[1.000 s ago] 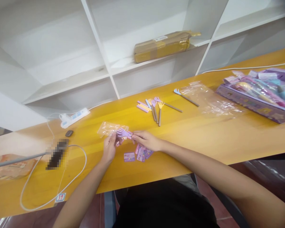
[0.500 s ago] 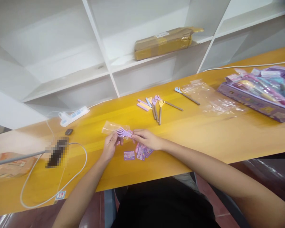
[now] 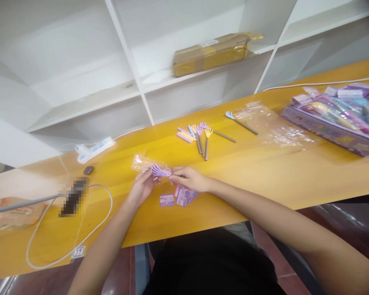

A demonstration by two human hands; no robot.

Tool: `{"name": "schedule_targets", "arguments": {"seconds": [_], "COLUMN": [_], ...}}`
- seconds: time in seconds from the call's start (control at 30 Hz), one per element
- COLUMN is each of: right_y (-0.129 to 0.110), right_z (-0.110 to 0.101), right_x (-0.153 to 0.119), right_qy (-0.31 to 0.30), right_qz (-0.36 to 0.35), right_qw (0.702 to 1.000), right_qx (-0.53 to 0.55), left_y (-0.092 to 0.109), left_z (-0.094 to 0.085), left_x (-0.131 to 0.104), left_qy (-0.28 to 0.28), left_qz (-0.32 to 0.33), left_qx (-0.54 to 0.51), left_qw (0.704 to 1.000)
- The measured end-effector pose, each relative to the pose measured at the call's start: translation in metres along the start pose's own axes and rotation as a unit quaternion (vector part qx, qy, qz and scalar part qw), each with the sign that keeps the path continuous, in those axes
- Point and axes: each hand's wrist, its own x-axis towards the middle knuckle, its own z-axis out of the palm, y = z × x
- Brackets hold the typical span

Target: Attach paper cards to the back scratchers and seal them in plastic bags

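Between my two hands is a purple back scratcher [image 3: 160,170] with a hand-shaped head, its fingers pointing left. My left hand [image 3: 142,187] is closed around the head end, where a clear plastic bag [image 3: 139,162] sticks out behind. With thumb and fingertips, my right hand [image 3: 190,178] pinches the other end, by a small patterned patch that may be a card. Small purple printed cards [image 3: 167,200] lie on the table just below my hands. Farther back rest several back scratchers [image 3: 207,143] with metal rods, beside a few coloured tubes [image 3: 185,136].
A blue-headed back scratcher [image 3: 242,123] lies near crumpled clear bags [image 3: 273,127]. At the right stands a purple box [image 3: 329,131] full of wrapped items. A power strip [image 3: 96,150], a small black object [image 3: 88,170] and a white cable [image 3: 110,209] are at left. A taped parcel [image 3: 210,56] sits on the shelf.
My left hand has turned slightly, its thumb shifting along the head of the purple back scratcher. The clear bag has tilted a little. My right hand keeps its pinch.
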Motion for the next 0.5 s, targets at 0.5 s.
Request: {"name": "schedule_targets", "arguments": {"seconds": [0.5], "right_y": [0.0045], "right_z": [0.0037], "right_x": [0.0027], "right_qy": [0.027], "right_qz": [0.014], "right_qw": [1.000], "right_qx": [-0.008], "left_y": [-0.0018], "left_z": [-0.0066], "left_x": [0.0058], "left_qy": [0.057], "left_qz": [0.038], "left_qx": [-0.023], "left_qw": [0.997]}}
